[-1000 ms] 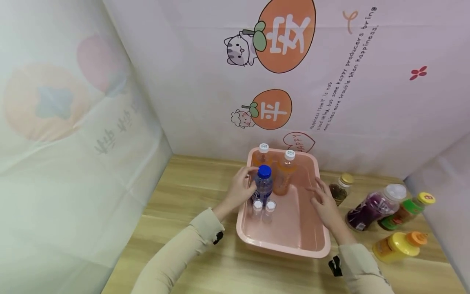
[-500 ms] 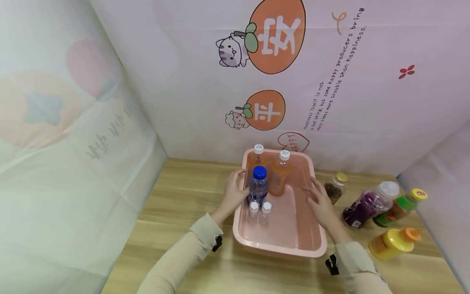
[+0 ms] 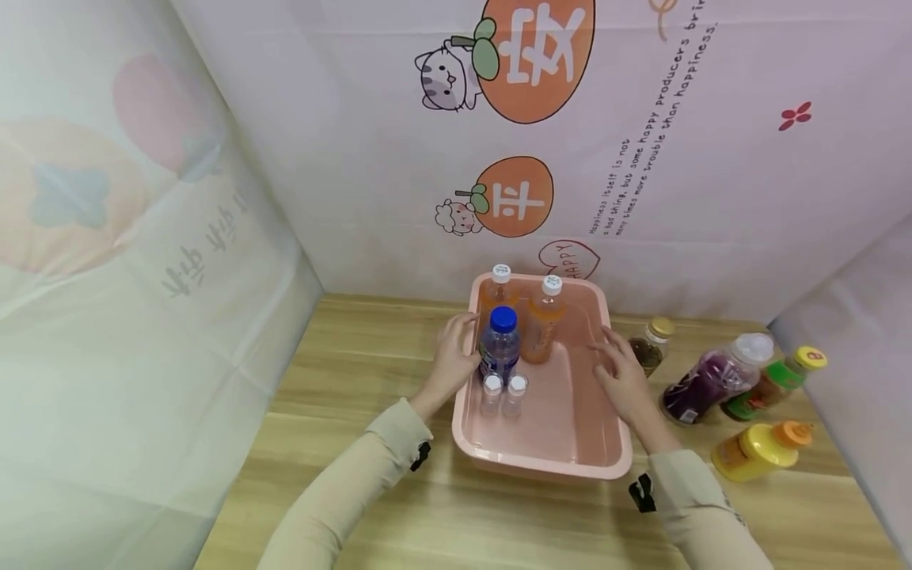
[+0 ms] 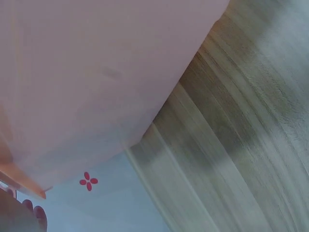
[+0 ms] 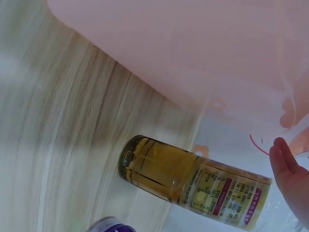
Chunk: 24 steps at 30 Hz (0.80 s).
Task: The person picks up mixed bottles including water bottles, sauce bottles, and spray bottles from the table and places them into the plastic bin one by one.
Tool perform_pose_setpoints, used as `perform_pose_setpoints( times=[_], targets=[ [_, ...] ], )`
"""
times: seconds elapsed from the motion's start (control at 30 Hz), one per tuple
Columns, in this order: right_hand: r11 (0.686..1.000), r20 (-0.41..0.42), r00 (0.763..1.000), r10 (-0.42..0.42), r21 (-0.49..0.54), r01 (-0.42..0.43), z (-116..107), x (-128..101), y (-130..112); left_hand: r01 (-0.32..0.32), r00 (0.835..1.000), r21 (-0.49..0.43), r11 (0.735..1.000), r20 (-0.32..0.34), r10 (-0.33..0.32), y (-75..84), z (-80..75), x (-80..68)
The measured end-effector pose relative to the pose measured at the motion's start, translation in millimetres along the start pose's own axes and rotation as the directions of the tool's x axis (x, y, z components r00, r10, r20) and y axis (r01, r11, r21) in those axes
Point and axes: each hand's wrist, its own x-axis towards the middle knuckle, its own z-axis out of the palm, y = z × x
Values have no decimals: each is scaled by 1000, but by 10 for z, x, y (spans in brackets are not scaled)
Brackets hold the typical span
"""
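Note:
A pink plastic basin stands on the wooden table. Inside it are a blue-capped water bottle, two orange drink bottles with white caps, and two small clear bottles. My left hand rests against the basin's left rim beside the blue-capped bottle, fingers loosely extended. My right hand lies on the right rim with fingers spread. In the left wrist view the basin's outer wall fills the frame. In the right wrist view straight fingers show beside the basin wall.
Right of the basin stand a gold-lidded jar, a lying purple bottle, a green-labelled bottle with a yellow cap and a yellow bottle with an orange cap. Printed cloth walls close in the back and both sides.
My left hand has drawn slightly left, off the blue-capped bottle to the basin's rim. The right hand stays at the right rim. The head view has shifted a little.

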Motion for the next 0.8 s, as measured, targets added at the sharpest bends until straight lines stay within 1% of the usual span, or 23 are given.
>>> perform_pose_setpoints(
  times=[0.1,0.23,0.4,0.57,0.8],
  targets=[
    [1000,-26,1000,-13,-21,12,-4,15,-8,4,1000,10,1000,-1,-4,6,0,16],
    [998,-63,998,-31,-52,28,-4,36,-29,28,1000,2,1000,-6,-28,22,-9,42],
    [997,-122,991,-59,-63,52,-7,28,-42,33,999,-5,999,-1,-33,37,-12,47],
    [993,-195,977,-83,-102,64,0,0,-40,42,999,-6,999,18,-42,66,-24,27],
    [990,-280,953,-119,-103,93,16,-49,-53,59,997,17,998,48,-59,65,-18,10]
  ],
)
